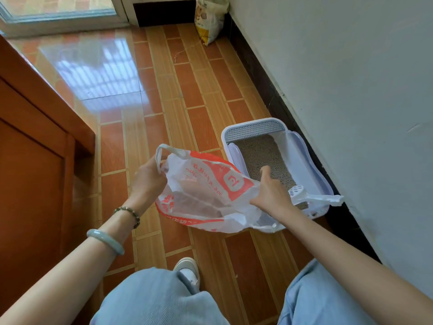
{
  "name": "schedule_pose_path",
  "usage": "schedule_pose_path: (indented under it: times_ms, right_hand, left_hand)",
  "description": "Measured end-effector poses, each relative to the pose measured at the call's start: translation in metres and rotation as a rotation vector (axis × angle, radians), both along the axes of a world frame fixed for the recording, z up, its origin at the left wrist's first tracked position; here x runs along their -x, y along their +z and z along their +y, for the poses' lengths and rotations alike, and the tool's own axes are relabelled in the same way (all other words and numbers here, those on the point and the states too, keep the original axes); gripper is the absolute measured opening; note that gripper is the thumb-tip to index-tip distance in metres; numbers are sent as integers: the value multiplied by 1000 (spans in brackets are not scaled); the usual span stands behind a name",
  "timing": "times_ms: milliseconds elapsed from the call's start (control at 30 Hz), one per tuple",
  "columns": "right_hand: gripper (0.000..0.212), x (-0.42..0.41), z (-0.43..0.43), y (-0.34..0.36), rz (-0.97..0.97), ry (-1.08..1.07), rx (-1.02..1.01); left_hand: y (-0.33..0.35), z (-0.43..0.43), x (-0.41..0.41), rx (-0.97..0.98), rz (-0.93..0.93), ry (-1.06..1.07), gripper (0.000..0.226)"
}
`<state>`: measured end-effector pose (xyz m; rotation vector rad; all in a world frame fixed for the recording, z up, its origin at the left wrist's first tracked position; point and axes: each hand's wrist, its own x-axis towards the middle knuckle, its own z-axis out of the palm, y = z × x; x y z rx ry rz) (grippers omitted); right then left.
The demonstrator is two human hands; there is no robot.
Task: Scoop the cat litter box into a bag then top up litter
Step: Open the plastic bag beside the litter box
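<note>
You crouch on the tiled floor (164,95), stretching a red-and-white plastic bag (206,195) open between both hands: your left hand (150,179) grips one handle loop, your right hand (271,193) pinches the opposite edge. The litter box (311,165) sits just behind it against the wall (351,78), a white scoop (296,191) resting inside; a litter sack (210,17) stands in the far corner

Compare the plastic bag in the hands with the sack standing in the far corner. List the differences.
The plastic bag is thin, see-through white with red print; the sack is opaque, pale with yellow.
The plastic bag is held in the air, stretched between the left hand and right hand; the sack stands on the floor against the wall, untouched.
The plastic bag looks limp and empty; the sack looks filled.
Both are printed and soft-sided.
</note>
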<state>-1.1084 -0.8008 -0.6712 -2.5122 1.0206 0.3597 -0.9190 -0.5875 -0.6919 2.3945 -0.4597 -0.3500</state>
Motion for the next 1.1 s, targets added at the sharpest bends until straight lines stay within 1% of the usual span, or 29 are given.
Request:
schedule_pose_path:
  times_ms: [33, 67, 100, 133, 167, 233, 300, 333, 400, 500, 600, 633, 667, 700, 733, 767, 800, 833, 867, 900, 933, 967, 1000, 1067, 1100]
  right_hand:
    - [70, 3, -1, -6, 9, -48, -23]
    - [63, 5, -2, -9, 60, -111, -84]
    - [47, 6, -4, -10, 112, -199, -202]
    - [32, 8, -7, -12, 130, -314, -363]
    - [22, 9, -10, -17, 102, -447, -526]
    - [16, 9, -16, -23, -83, -733, -831]
    - [7, 5, -17, -23, -328, -980, -1057]
    - [10, 2, -17, -23, -425, -1073, -1137]
    - [20, -2, -13, -22, -565, -1185, -1264]
    - [21, -11, -7, -20, -629, -1270, -1325]
    - [29, -23, -7, -21, -666, -1397, -1340]
    - [31, -24, -5, -19, -651, -1403, -1316]
    - [31, -24, -3, -14, -639, -1361, -1280]
    - [36, -21, -3, -11, -643, -1274, -1277]
    - [48, -13, -3, -9, -671, -1143, -1273]
    - [60, -7, 0, -4, -688, -993, -1266]
    - [64, 1, 3, 3, -658, -880, -1236]
    - [59, 8, 3, -2, -624, -823, -1231]
    - [46, 13, -1, -8, -590, -817, -1210]
    - [34, 12, -6, -15, -593, -908, -1203]
    - [26, 10, -12, -20, -580, -1007, -1185]
    - [22, 5, -16, -26, -594, -1111, -1251]
    - [21, 0, -19, -31, -624, -1181, -1271]
    - [26, 2, -22, -32, -627, -1187, -1280]
    - [24, 7, -22, -29, -638, -1125, -1244]
  left_hand:
    - [-2, 1, -1, -9, 36, 20, 17]
    - [-4, 2, -2, -13, 74, 40, 18]
    - [-8, 3, -6, -15, 112, 63, 20]
    - [-12, 6, -9, -12, 151, 80, 19]
    - [-15, 8, -12, 5, 184, 83, 17]
    - [-19, 13, -18, 68, 249, 56, 14]
    - [-19, 17, -19, 139, 348, 61, 13]
    - [-19, 19, -19, 172, 403, 69, 15]
    - [-20, 21, -19, 213, 500, 80, 20]
    - [-21, 20, -16, 240, 576, 39, 29]
    - [-20, 17, -5, 320, 620, -30, 26]
    - [-20, 17, -3, 342, 652, -47, 25]
    - [-19, 17, -1, 386, 707, -71, 23]
    - [-20, 18, -2, 448, 778, -61, 22]
    - [-23, 19, -5, 526, 850, -13, 21]
    - [-25, 22, -9, 608, 926, 72, 20]
    - [-29, 25, -13, 681, 992, 175, 16]
    - [-31, 27, -16, 745, 1067, 254, 12]
    - [-34, 29, -17, 815, 1129, 302, 24]
    - [-38, 32, -18, 858, 1175, 324, 48]
    - [-39, 33, -18, 899, 1213, 327, 66]
    - [-42, 35, -20, 932, 1225, 344, 78]
    - [-46, 38, -22, 948, 1228, 337, 87]
    - [-52, 41, -26, 939, 1253, 312, 102]
    - [-54, 41, -25, 930, 1270, 313, 103]
